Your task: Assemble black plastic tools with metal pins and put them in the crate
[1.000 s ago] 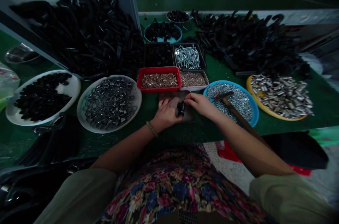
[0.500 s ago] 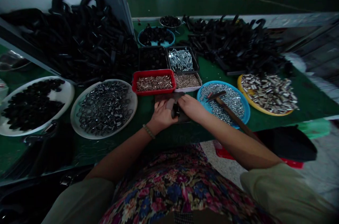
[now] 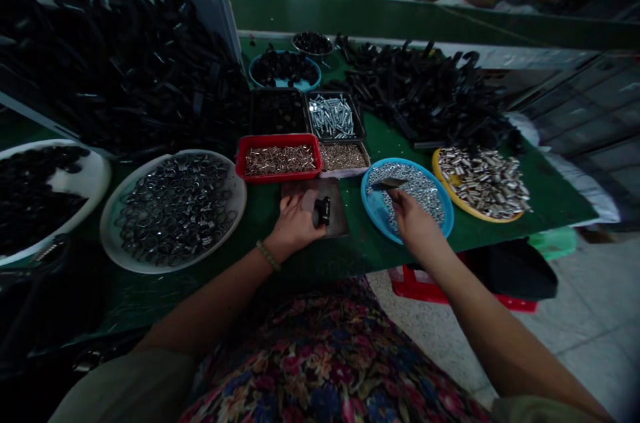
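Observation:
My left hand (image 3: 296,224) is closed around a small black plastic part (image 3: 324,210), pressing it on a dark metal plate (image 3: 341,208). A wrap covers one of its fingers, and the part's lower side is hidden. Over the blue tray (image 3: 369,206) of small shiny metal pieces, my right hand (image 3: 419,222) grips a hammer (image 3: 391,183) close below its head. Most of the hammer's handle is hidden by the hand and forearm.
Behind the plate stand a red tray of rivets (image 3: 240,160) and a black tray of screws (image 3: 333,116). A white tray of metal rings (image 3: 117,246) lies left, a yellow tray of metal sleeves (image 3: 480,211) right. Black parts (image 3: 150,76) are heaped behind.
My right hand has left the black part beside my left hand and moved right, taking hold of the hammer lying on the blue tray. My left hand stays on the black part.

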`<state>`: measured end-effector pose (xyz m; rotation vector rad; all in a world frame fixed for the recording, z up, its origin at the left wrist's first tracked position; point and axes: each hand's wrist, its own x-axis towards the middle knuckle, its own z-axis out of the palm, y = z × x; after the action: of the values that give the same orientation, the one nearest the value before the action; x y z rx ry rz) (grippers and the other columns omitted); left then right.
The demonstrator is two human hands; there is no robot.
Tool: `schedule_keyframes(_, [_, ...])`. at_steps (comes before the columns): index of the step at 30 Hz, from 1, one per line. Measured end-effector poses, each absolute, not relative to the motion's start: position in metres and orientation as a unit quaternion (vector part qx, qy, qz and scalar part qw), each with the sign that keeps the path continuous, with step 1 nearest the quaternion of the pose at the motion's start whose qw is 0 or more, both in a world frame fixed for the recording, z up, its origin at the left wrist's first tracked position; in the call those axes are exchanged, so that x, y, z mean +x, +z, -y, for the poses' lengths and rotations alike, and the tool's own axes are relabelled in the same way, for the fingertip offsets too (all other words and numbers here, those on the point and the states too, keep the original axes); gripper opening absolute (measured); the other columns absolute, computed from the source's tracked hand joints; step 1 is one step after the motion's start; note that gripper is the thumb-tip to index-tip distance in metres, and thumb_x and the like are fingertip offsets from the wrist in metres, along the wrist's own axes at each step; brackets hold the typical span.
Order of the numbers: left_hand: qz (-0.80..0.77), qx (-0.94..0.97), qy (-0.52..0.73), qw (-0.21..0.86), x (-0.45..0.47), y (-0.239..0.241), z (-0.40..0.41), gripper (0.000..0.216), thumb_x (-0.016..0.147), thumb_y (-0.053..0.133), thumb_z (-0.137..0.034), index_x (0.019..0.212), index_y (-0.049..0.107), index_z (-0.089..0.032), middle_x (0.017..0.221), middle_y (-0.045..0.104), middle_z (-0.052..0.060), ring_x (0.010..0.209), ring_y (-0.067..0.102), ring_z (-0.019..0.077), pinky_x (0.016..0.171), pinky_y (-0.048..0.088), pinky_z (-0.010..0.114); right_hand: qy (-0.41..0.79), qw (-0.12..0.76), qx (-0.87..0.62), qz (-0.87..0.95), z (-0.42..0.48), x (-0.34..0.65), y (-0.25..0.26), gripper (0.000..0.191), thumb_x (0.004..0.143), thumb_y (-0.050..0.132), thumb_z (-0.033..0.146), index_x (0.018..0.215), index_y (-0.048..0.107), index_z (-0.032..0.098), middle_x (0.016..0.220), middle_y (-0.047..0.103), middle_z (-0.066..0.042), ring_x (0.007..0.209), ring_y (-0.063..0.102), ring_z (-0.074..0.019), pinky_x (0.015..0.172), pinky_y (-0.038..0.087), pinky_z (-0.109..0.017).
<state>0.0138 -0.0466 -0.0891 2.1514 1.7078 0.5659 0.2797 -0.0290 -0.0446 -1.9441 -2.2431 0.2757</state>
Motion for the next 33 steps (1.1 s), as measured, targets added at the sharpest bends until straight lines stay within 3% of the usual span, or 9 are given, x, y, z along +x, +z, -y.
schedule_keyframes(3, [-0.607, 0.747, 0.210, 0.175, 0.014, -0.090, 0.047, 0.064, 0.071, 0.067, -0.039, 0.127, 0.045, -0.017, 0.114, 0.063, 0.011, 0.114, 0.055, 0.0304, 0.106, 0.027, 0.046, 0.204, 0.117, -0.556, 0.797, 0.041, 0.236, -0.021, 0.037, 0.096, 0.035, 0.030, 0.128, 0.049, 0.020, 0.114, 0.066, -0.015, 0.098, 0.067, -0.0294, 0.082, 0.052, -0.042])
schedule_keyframes(6, [-0.603, 0.747, 0.217, 0.176, 0.014, -0.090, 0.047, 0.059, 0.072, 0.066, -0.037, 0.124, 0.046, -0.017, 0.115, 0.063, 0.010, 0.112, 0.057, 0.0291, 0.107, 0.027, 0.046, 0.222, 0.143, -0.527, 0.807, 0.043, 0.208, -0.008, 0.035, 0.097, 0.035, 0.030, 0.127, 0.049, 0.019, 0.116, 0.066, -0.015, 0.099, 0.066, -0.0283, 0.081, 0.051, -0.040])
schedule_keyframes(11, [-0.586, 0.767, 0.213, 0.149, 0.011, -0.090, 0.049, 0.057, 0.077, 0.062, -0.033, 0.130, 0.046, -0.017, 0.122, 0.061, 0.013, 0.116, 0.055, 0.0294, 0.109, 0.026, 0.047, 0.220, 0.071, -0.548, 0.804, 0.034, 0.212, -0.019, 0.032, 0.096, 0.038, 0.027, 0.123, 0.052, 0.017, 0.104, 0.070, -0.014, 0.086, 0.069, -0.0265, 0.073, 0.050, -0.036])
schedule_keyframes(16, [-0.508, 0.835, 0.170, 0.130, 0.009, -0.086, 0.045, 0.051, 0.082, 0.057, -0.024, 0.132, 0.052, -0.021, 0.130, 0.057, 0.013, 0.124, 0.049, 0.0305, 0.112, 0.024, 0.050, 0.063, 0.058, -0.683, 0.726, 0.029, 0.267, -0.045, 0.041, 0.099, 0.033, 0.033, 0.136, 0.044, 0.020, 0.120, 0.063, -0.016, 0.089, 0.068, -0.0281, 0.070, 0.050, -0.037])
schedule_keyframes(19, [-0.526, 0.786, 0.218, 0.240, 0.010, -0.076, 0.036, 0.043, 0.084, 0.054, -0.027, 0.127, 0.058, -0.023, 0.130, 0.058, 0.011, 0.123, 0.049, 0.0302, 0.109, 0.030, 0.051, 0.003, 0.003, -0.723, 0.691, 0.019, 0.304, -0.062, 0.044, 0.099, 0.033, 0.037, 0.138, 0.044, 0.019, 0.115, 0.062, -0.017, 0.082, 0.068, -0.0274, 0.068, 0.049, -0.038])
schedule_keyframes(25, [-0.438, 0.383, 0.436, 0.686, 0.000, -0.035, 0.020, 0.050, 0.087, 0.034, -0.048, 0.108, 0.065, -0.016, 0.101, 0.069, 0.014, 0.103, 0.063, 0.0300, 0.090, 0.051, 0.049, -0.012, 0.066, -0.767, 0.638, -0.051, 0.393, -0.061, 0.037, 0.098, 0.034, 0.026, 0.116, 0.061, 0.008, 0.113, 0.061, -0.021, 0.107, 0.056, -0.0276, 0.089, 0.042, -0.036])
schedule_keyframes(28, [-0.403, 0.293, 0.473, 0.726, 0.003, -0.020, 0.019, 0.047, 0.086, 0.039, -0.052, 0.109, 0.063, -0.018, 0.098, 0.068, 0.012, 0.091, 0.066, 0.0270, 0.080, 0.056, 0.047, 0.009, 0.068, -0.790, 0.609, -0.089, 0.431, -0.053, 0.031, 0.089, 0.047, 0.013, 0.115, 0.062, 0.006, 0.116, 0.059, -0.023, 0.103, 0.056, -0.0260, 0.086, 0.041, -0.034])
schedule_keyframes(30, [-0.425, 0.262, 0.512, 0.699, 0.011, -0.017, 0.019, 0.035, 0.083, 0.055, -0.040, 0.113, 0.057, -0.022, 0.096, 0.067, 0.006, 0.085, 0.067, 0.0209, 0.079, 0.057, 0.041, 0.036, 0.075, -0.785, 0.614, -0.104, 0.444, -0.052, 0.031, 0.083, 0.054, 0.008, 0.112, 0.064, 0.008, 0.116, 0.060, -0.020, 0.100, 0.057, -0.0222, 0.084, 0.040, -0.031])
schedule_keyframes(33, [-0.456, 0.227, 0.571, 0.644, 0.024, -0.019, 0.017, 0.053, 0.070, 0.070, -0.018, 0.116, 0.047, -0.027, 0.089, 0.064, -0.003, 0.077, 0.066, 0.0134, 0.077, 0.056, 0.031, 0.060, 0.111, -0.779, 0.614, -0.109, 0.447, -0.052, 0.023, 0.084, 0.056, 0.012, 0.104, 0.065, 0.006, 0.111, 0.061, -0.020, 0.097, 0.057, -0.0198, 0.082, 0.038, -0.030])
